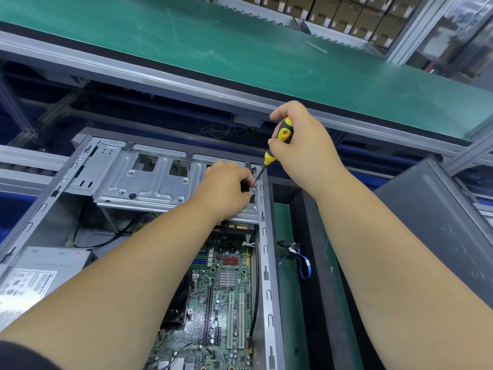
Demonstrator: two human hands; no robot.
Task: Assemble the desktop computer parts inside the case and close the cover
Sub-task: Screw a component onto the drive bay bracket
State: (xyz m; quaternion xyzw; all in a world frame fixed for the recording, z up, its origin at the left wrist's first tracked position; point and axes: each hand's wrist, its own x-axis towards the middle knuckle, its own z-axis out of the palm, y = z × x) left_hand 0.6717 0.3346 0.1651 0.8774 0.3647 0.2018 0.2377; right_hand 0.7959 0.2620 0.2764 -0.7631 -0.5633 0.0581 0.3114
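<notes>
An open computer case (pixel 266 236) lies before me with its green motherboard (pixel 226 289) bare inside. A silver drive cage (pixel 138 182) spans the far end. My right hand (pixel 301 140) grips a yellow and black screwdriver (pixel 282 132), its shaft angled down to a small silver screw (pixel 252 190) at the cage's right end. My left hand (pixel 226 185) rests on the cage there and pinches at the screw by the tip. A grey power supply (pixel 34 279) sits at the left of the case.
A dark side cover (pixel 432 222) leans at the right. Between it and the case, a black tray (pixel 314 289) holds a blue ribbon cable (pixel 304 263). A green conveyor belt (pixel 240 54) runs across above, with stacked cardboard boxes (pixel 346 14) behind it.
</notes>
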